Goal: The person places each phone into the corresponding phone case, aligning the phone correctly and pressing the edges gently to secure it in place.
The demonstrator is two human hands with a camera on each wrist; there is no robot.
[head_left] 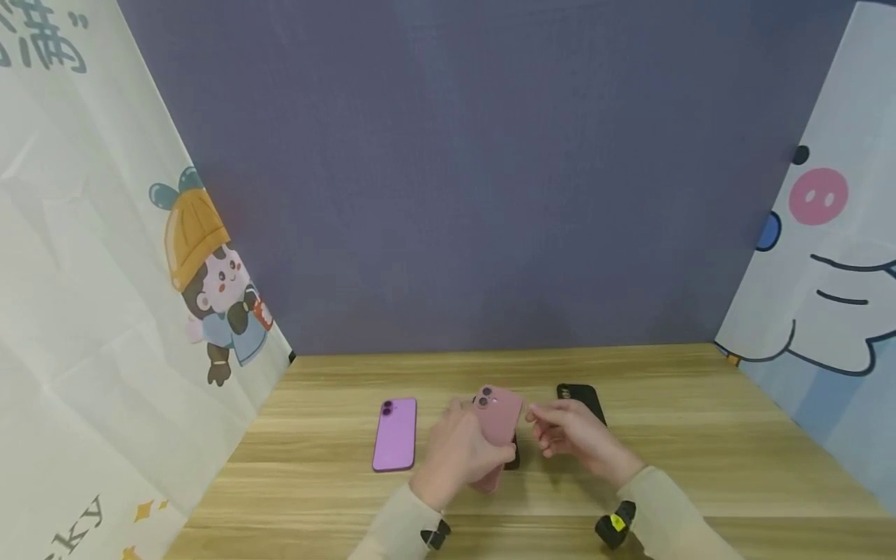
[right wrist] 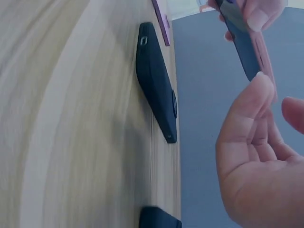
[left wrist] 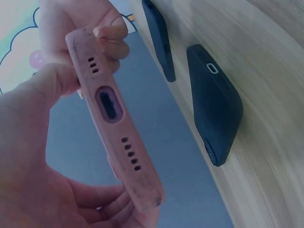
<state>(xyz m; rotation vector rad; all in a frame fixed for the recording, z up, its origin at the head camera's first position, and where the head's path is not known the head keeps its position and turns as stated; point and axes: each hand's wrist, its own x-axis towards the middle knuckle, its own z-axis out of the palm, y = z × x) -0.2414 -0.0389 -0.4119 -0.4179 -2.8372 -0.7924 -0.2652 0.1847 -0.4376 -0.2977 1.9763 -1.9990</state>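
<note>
My left hand (head_left: pixel 455 447) grips a phone in a pink case (head_left: pixel 500 416) by its sides, above the table. The camera lenses face up in the head view; the case's bottom edge (left wrist: pixel 124 137), with port cutout and speaker holes, faces the left wrist camera. In the right wrist view its dark screen (right wrist: pixel 240 35) shows beside a pink rim. My right hand (head_left: pixel 577 435) is at the phone's right edge, fingers loosely bent and thumb apart. One fingertip overlaps the edge in the right wrist view; I cannot tell whether it touches.
Beneath the held phone lies a black-cased phone (left wrist: pixel 216 104), mostly hidden in the head view. Another black-cased phone (head_left: pixel 584 398) lies behind my right hand, and a purple phone (head_left: pixel 395 435) to the left. Printed cloths flank the wooden table (head_left: pixel 322 498); a grey-blue panel (head_left: pixel 490 194) stands behind.
</note>
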